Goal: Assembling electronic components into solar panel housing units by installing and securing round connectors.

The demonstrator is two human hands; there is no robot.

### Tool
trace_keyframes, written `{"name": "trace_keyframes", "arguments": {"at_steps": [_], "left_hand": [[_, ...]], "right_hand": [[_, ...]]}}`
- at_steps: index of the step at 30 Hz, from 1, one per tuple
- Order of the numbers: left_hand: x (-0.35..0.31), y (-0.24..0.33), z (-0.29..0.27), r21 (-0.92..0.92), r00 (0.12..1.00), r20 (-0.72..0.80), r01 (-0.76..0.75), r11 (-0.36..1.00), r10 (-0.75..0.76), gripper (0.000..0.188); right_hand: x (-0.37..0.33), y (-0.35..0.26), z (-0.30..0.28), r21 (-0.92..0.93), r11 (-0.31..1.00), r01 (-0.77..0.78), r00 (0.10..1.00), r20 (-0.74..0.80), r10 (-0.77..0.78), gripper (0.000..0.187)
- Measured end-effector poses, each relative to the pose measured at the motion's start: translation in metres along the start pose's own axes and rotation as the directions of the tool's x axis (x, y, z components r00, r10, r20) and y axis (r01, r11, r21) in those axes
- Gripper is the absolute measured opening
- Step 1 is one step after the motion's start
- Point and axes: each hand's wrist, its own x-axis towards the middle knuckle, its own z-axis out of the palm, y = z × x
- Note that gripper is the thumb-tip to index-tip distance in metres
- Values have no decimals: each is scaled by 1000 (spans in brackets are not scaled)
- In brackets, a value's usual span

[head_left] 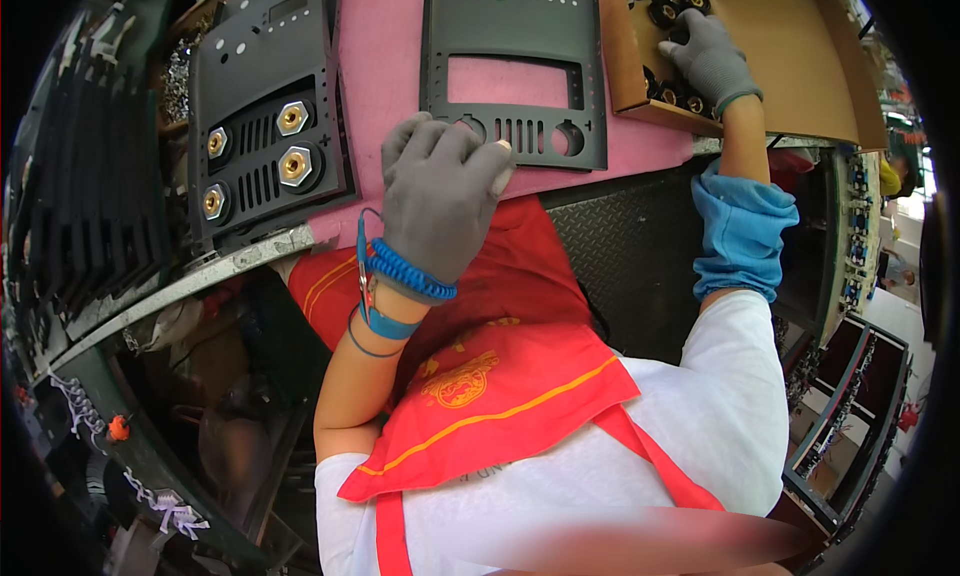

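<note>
A black front panel with a rectangular window, slots and round holes lies on the pink mat. My left hand, in a grey glove with a blue coiled cord at the wrist, rests over its lower left corner. The fingers there are curled; whatever they grip is hidden beneath them. My right hand, also gloved, reaches into a cardboard box. Its thumb stands apart from the fingers, close to several black round connectors with brass centres. No held part shows in it.
Another black panel, fitted with several connectors and hex nuts, lies at the left on the pink mat. Beyond it stands a row of dark panels. An empty-looking carton section adjoins the connectors. The metal table edge runs in front.
</note>
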Motion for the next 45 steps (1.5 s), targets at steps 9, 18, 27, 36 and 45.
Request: {"name": "trace_keyframes", "arguments": {"at_steps": [9,18,27,36,45], "left_hand": [[5,25,-44,-26,1000,7,-22,999,22,12],[-26,23,-35,23,1000,-14,22,999,-22,17],[-24,27,-43,-244,959,-243,84,966,-145,26],[-34,27,-39,-241,877,-453,54,969,-162,39],[-50,32,-45,-964,722,194,16,-264,-664,23]], "right_hand": [[10,3,3,158,985,71,995,62,-81,46],[-47,-19,-61,564,809,166,986,-87,-141,38],[-136,-106,-41,666,-445,-599,579,-23,-815,47],[-175,-132,-37,746,-423,-514,605,-34,-795,40],[-182,-143,-46,698,-256,668,529,-688,-496,40]]}}
